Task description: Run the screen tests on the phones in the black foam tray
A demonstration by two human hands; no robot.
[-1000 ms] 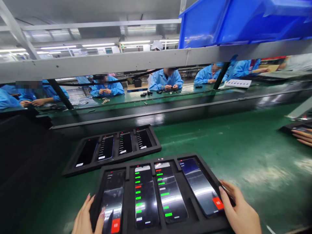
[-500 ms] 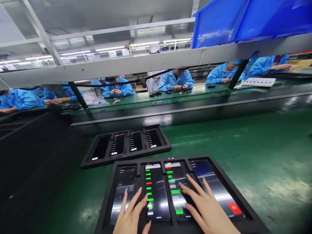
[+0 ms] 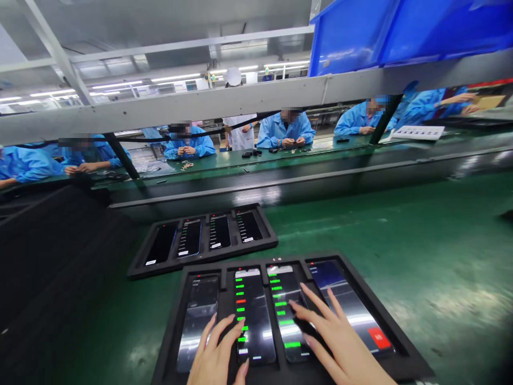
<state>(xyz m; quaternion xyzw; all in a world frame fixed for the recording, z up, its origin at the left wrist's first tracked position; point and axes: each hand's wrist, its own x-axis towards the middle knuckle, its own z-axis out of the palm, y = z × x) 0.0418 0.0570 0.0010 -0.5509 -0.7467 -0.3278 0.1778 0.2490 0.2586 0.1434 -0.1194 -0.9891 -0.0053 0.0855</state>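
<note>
A black foam tray [image 3: 404, 350] lies right in front of me on the green belt, holding several phones with lit screens. My left hand [image 3: 218, 355] is open, its fingers spread over the second phone [image 3: 252, 307], which shows green and red bars. My right hand [image 3: 340, 347] is open too, fingers stretched across the third phone [image 3: 280, 291] and the edge of the fourth phone [image 3: 352, 310], which shows a red button. The leftmost phone [image 3: 198, 315] is untouched.
A second black tray [image 3: 202, 259] with several phones lies farther back on the belt. A dark cover stands at the left [image 3: 48, 267]. People in blue coats work at the bench across the line [image 3: 284, 131]. Blue bins sit on a shelf overhead [image 3: 380, 32].
Both hands left the tray's outer edges and came to the middle phones, fingers spread. Over the last half second they hardly moved; the view shifted slightly.
</note>
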